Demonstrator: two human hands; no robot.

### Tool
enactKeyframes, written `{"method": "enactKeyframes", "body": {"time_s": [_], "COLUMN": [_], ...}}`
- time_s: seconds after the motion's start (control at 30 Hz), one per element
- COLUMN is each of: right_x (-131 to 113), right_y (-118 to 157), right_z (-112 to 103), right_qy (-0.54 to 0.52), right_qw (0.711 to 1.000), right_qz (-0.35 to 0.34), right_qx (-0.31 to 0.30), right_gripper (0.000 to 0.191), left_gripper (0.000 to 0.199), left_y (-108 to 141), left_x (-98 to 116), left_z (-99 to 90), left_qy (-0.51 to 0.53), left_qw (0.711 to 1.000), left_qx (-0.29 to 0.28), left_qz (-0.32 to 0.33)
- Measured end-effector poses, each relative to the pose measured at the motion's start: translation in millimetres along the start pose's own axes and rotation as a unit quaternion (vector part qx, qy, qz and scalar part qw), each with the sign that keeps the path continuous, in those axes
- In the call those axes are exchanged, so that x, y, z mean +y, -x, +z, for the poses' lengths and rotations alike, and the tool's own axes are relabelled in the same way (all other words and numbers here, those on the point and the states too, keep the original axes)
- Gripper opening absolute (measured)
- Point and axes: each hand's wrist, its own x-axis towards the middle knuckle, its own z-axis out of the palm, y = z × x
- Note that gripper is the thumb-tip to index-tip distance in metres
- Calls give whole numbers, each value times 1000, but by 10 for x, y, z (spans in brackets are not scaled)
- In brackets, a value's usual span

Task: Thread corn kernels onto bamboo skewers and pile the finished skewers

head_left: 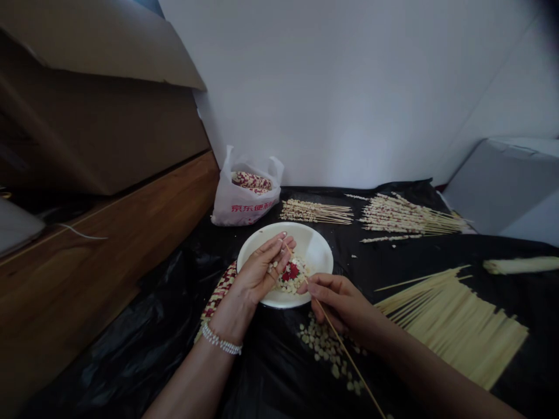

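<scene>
My left hand (pixel 267 265), with a beaded bracelet (pixel 221 340) at the wrist, is over a white bowl (pixel 321 250). Its fingers are curled around several small pale pieces, and thumb and fingertips close near the tip of a thin wooden skewer (pixel 345 347). My right hand (pixel 334 297) pinches that skewer at the bowl's near rim; its lower part slants down toward the bottom of the view. Inside the bowl lie small cream pieces (pixel 288 285) and red ones (pixel 290 271). What sits exactly on the skewer's tip is too small to make out.
Bare skewers (pixel 458 326) are spread at right. Threaded skewers (pixel 393 215) and a smaller bundle (pixel 314 211) lie behind the bowl. A white plastic bag (pixel 244 203) holds red-and-cream patterned items. Loose pale pieces (pixel 325 343) lie on black sheeting (pixel 174 314). Cardboard box (pixel 109 116) at left.
</scene>
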Motion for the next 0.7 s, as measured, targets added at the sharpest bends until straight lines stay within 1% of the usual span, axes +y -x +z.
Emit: {"method": "enactKeyframes", "body": {"time_s": [0.2, 0.4, 0.7], "right_x": [-2, 3, -15], "right_y": [15, 6, 6], "right_z": [-7, -4, 24], "right_qy": [-1, -3, 0], "right_qw": [1000, 1000, 1000], "right_qz": [3, 7, 12], "right_qx": [-3, 2, 8], "right_gripper": [20, 22, 24], "left_gripper": [24, 27, 21], "left_y": [14, -54, 30], "left_x": [-36, -90, -54], "left_z": [1, -79, 16], "left_qy": [-55, -84, -114], "left_qw": [998, 994, 993], "left_qx": [-12, -52, -11], "left_qz": [16, 35, 36]}}
